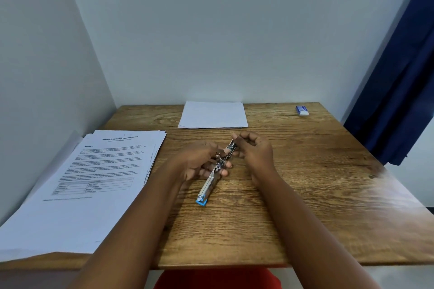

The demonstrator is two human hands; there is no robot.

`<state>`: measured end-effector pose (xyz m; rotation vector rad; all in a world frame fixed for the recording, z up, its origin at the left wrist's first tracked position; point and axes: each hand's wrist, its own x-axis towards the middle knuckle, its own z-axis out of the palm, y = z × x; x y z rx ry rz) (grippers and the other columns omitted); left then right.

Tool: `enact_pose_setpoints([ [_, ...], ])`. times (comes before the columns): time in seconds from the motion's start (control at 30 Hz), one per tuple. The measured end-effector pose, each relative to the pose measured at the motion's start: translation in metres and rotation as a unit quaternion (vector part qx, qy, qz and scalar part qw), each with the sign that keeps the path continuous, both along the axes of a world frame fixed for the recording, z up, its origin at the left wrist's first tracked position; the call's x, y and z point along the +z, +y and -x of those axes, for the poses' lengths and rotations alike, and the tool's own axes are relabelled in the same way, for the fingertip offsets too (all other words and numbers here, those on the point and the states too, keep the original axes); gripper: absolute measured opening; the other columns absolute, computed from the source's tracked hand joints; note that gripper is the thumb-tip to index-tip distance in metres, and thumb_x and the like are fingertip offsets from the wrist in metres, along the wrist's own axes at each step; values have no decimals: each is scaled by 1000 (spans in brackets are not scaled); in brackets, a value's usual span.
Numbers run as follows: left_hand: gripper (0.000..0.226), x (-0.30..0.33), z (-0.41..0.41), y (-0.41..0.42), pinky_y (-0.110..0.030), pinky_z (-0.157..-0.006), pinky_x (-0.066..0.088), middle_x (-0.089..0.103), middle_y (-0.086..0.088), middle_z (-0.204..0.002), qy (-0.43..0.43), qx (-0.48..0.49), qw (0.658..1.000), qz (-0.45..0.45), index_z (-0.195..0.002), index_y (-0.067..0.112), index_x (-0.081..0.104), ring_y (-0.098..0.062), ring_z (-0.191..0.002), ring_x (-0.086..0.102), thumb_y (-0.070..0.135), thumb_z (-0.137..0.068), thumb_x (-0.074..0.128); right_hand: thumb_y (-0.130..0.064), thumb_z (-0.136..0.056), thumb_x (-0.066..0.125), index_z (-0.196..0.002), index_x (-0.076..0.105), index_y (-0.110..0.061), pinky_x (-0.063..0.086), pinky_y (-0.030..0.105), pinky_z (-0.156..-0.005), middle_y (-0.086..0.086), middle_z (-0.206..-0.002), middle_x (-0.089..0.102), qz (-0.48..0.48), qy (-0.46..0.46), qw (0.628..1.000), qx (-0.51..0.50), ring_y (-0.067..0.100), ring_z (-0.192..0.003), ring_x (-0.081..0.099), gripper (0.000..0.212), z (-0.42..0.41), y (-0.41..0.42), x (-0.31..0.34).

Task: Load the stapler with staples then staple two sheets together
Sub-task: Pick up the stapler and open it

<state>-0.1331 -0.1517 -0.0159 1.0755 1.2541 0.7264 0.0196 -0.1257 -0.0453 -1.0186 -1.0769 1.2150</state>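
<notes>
At the middle of the wooden table [293, 195], my two hands meet over the opened stapler [212, 179]. It lies unfolded in a long diagonal line, its blue-tipped end nearest me and its far metal end pointing away to the right. My left hand [199, 162] cups the stapler's middle from the left, fingers curled under and around it so that their tips show on the right side of the metal channel. My right hand [252, 151] comes in from the right with fingers bent, thumb and forefinger pinching at the stapler's far end; whether a strip of staples sits between them I cannot tell, as the spot is too small and blurred. The near end of the stapler appears to rest on the tabletop.

To my left, a stack of printed sheets [94, 171] lies at an angle, its corner hanging over the table's left edge. A smaller pile of white paper [213, 115] sits against the far edge, straight ahead beyond my hands. Well off to the far right, near the corner, sits a small blue and white box [302, 110], apart from everything else. A blue curtain [399, 89] hangs on the right.
</notes>
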Motion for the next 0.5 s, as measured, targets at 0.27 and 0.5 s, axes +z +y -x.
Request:
enact_pose_setpoints([
  [0.27,17,5,-7,0,-28,-54,54,71,-14,-79,55,114,985,-119,-98,4,65,-18,-54,68,20,-96,63,-13,-98,58,-104,58,-4,61,35,-71,22,-95,71,107,151,981,53,25,-73,72,11,3,0,1],
  [0.5,12,5,-25,0,-35,-64,54,68,2,-85,393,133,837,-357,-92,19,69,-20,-69,67,31,-90,69,-8,-102,45,-96,62,1,59,27,-63,13,-81,67,181,314,928,80,18,-73,68,20,9,-8,12],
])
